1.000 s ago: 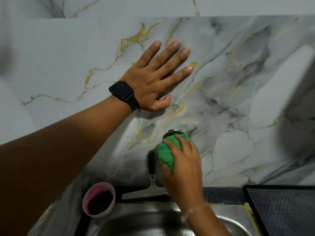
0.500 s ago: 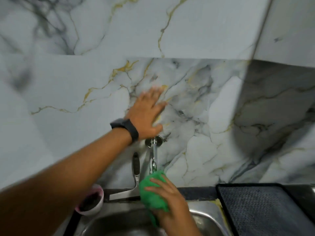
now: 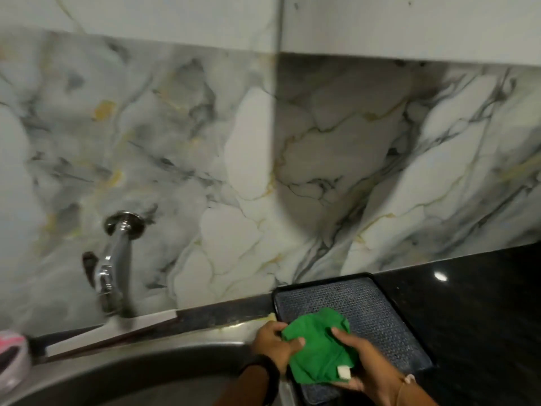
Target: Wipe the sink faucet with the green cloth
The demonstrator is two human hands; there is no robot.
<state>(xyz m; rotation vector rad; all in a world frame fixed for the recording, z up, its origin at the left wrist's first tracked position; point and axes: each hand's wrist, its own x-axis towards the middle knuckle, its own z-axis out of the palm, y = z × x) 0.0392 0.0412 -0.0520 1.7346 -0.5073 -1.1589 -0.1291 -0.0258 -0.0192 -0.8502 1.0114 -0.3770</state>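
Green cloth [image 3: 317, 350] held in both hands over a dark tray, well apart from the faucet.

The cloth was gripped bunched between the left hand [image 3: 275, 344] at its 9 o'clock edge and the right hand [image 3: 358, 363] at its 3 o'clock side, above the tray [image 3: 380, 306] on the table. The faucet [image 3: 117, 259] was seen at about 10 o'clock from the cloth, projecting from the marble wall over the sink [image 3: 175, 364]. The cloth was judged light, soft and limp, best gathered into a wad in one palm; the faucet was judged rigid, smooth and likely slippery, so the wad should be wrapped around its spout.
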